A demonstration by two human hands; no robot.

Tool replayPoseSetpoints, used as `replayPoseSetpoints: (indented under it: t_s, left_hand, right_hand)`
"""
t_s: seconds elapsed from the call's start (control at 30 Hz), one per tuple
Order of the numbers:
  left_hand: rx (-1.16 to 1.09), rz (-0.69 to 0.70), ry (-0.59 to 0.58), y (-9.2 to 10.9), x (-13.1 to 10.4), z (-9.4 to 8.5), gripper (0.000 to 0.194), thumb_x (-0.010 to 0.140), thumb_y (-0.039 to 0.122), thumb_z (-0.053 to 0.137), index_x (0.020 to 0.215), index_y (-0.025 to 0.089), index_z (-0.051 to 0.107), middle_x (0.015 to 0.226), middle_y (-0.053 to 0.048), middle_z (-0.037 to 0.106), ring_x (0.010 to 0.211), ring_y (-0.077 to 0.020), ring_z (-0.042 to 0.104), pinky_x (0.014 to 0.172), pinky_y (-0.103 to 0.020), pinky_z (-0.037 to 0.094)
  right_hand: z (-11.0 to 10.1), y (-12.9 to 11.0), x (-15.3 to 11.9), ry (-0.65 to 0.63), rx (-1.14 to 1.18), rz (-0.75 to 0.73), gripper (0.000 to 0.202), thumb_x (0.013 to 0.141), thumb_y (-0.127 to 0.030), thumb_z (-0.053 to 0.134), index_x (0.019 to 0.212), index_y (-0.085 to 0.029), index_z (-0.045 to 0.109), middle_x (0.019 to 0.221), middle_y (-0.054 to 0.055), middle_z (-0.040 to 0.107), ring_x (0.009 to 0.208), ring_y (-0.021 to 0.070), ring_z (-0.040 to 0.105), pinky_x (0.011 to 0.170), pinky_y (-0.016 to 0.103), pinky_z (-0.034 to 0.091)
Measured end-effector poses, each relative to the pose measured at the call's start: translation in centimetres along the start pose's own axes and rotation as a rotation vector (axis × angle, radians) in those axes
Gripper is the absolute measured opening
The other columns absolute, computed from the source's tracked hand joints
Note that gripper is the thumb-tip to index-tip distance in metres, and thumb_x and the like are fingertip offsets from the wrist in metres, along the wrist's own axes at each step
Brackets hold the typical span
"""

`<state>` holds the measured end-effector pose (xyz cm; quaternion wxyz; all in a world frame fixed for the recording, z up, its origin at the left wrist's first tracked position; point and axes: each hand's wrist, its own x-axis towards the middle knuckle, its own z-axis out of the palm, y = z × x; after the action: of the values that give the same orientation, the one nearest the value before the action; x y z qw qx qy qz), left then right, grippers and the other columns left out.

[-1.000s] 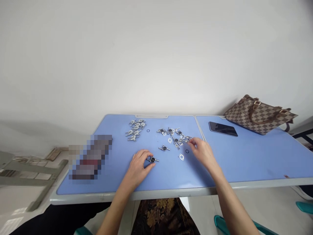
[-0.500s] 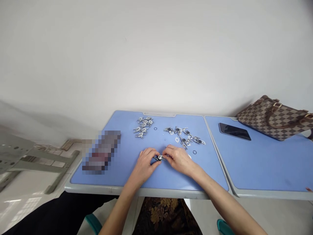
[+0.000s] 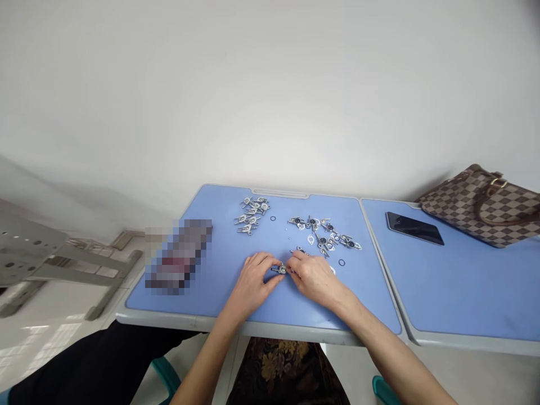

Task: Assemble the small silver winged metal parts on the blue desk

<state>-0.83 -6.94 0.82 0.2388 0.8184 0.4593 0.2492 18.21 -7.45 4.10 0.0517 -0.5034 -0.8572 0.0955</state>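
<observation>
A small silver metal fitting (image 3: pixel 282 270) with a round middle and a thin stem lies low over the table, between my two hands. The thumb and forefinger of my left hand (image 3: pixel 252 284) close on it from the left. From the right, my right hand (image 3: pixel 317 279) pinches its other end, and its fingertips hide that end. Just behind the right fingers rests another metal piece (image 3: pixel 298 251), partly covered. Similar fittings with black round middles (image 3: pixel 323 241) are spread beyond my right hand, among thin flat oval gaskets (image 3: pixel 310 239).
A cluster of silver fittings (image 3: pixel 252 216) lies at the back left, beside a dark ring (image 3: pixel 273 218). Another ring (image 3: pixel 341 262) is right of my hand. A pixelated item (image 3: pixel 179 257) is at left. On the adjoining table (image 3: pixel 464 292) are a phone (image 3: pixel 414 228) and checkered bag (image 3: pixel 485 208).
The scene has shifted slightly right in the view. Both hands keep hold of the fitting; its middle looked darker before and now shows more silver.
</observation>
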Motion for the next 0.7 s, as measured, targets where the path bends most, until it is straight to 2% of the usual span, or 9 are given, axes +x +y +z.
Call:
replayPoseSetpoints:
  t_s: [0.2, 0.33, 0.47, 0.53, 0.7]
  left_hand:
    - [0.028, 0.029, 0.019, -0.2, 0.0, 0.1, 0.011, 0.090, 0.022, 0.061, 0.100, 0.024, 0.063, 0.106, -0.001, 0.064, 0.102, -0.0205, 0.060, 0.086, -0.035, 0.042]
    - [0.040, 0.035, 0.018, 0.0, 0.0, 0.0, 0.015, 0.091, 0.023, 0.059, 0.105, 0.025, 0.064, 0.108, -0.003, 0.064, 0.103, -0.0211, 0.059, 0.088, -0.036, 0.043]
    - [0.044, 0.023, 0.021, 0.1, 0.0, -0.1, 0.016, 0.090, 0.021, 0.059, 0.105, 0.025, 0.063, 0.108, -0.004, 0.064, 0.102, -0.0222, 0.059, 0.088, -0.037, 0.043]
    - [0.052, 0.015, 0.022, 0.0, 0.1, 0.0, 0.013, 0.089, 0.021, 0.060, 0.101, 0.024, 0.063, 0.107, -0.003, 0.065, 0.100, -0.0225, 0.060, 0.086, -0.037, 0.043]
    - [0.040, 0.002, 0.037, -0.5, 0.2, 0.1, 0.014, 0.088, 0.026, 0.062, 0.102, 0.024, 0.062, 0.106, -0.004, 0.065, 0.099, -0.0234, 0.061, 0.087, -0.039, 0.044]
  right_hand:
    - [0.1, 0.1, 0.0, 0.023, 0.052, -0.005, 0.015, 0.095, -0.018, 0.052, 0.100, -0.017, 0.066, 0.095, 0.006, 0.067, 0.075, 0.0178, 0.065, 0.060, 0.027, 0.039]
    - [-0.5, 1.3, -0.5, 0.139, 0.253, 0.048, 0.024, 0.095, -0.028, 0.057, 0.116, -0.018, 0.062, 0.104, 0.007, 0.069, 0.078, 0.0177, 0.066, 0.068, 0.028, 0.045]
    - [-2.2, 4.3, -1.2, 0.281, 0.334, 0.170, 0.015, 0.095, -0.023, 0.054, 0.102, -0.020, 0.066, 0.096, 0.006, 0.070, 0.080, 0.0176, 0.064, 0.073, 0.029, 0.045]
    - [-3.1, 6.1, -1.7, 0.308, 0.347, 0.223, 0.014, 0.094, -0.022, 0.053, 0.093, -0.021, 0.067, 0.093, 0.004, 0.069, 0.074, 0.0159, 0.061, 0.070, 0.028, 0.043]
    - [-3.7, 9.1, -3.1, 0.218, 0.439, 0.300, 0.013, 0.089, -0.021, 0.054, 0.087, -0.020, 0.066, 0.086, 0.001, 0.069, 0.069, 0.0137, 0.057, 0.066, 0.026, 0.040]
